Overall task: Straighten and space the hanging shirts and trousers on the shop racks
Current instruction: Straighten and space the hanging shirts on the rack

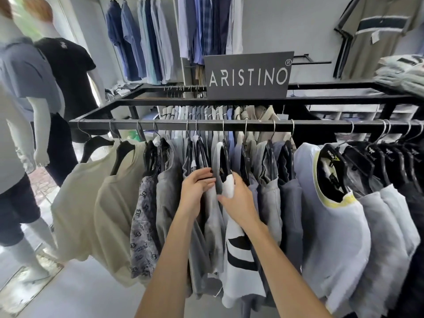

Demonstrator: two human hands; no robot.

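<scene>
A black metal rack rail (206,124) carries a row of T-shirts on black hangers. My left hand (197,186) holds the shoulder of a grey shirt (212,216) near the rail's middle, fingers curled over the fabric. My right hand (237,198) grips the shoulder of a white shirt with black stripes (238,255) right beside it. Two cream shirts (91,203) hang at the left end, then a patterned grey one (143,226). Pale blue and grey shirts (339,226) hang packed to the right.
A dark ARISTINO sign (247,75) stands on the rack top. A second row of folded-collar shirts (206,111) hangs behind. Blue shirts (142,42) hang on the back wall. Dressed mannequins (46,88) stand at the left; folded clothes (403,74) lie at the right.
</scene>
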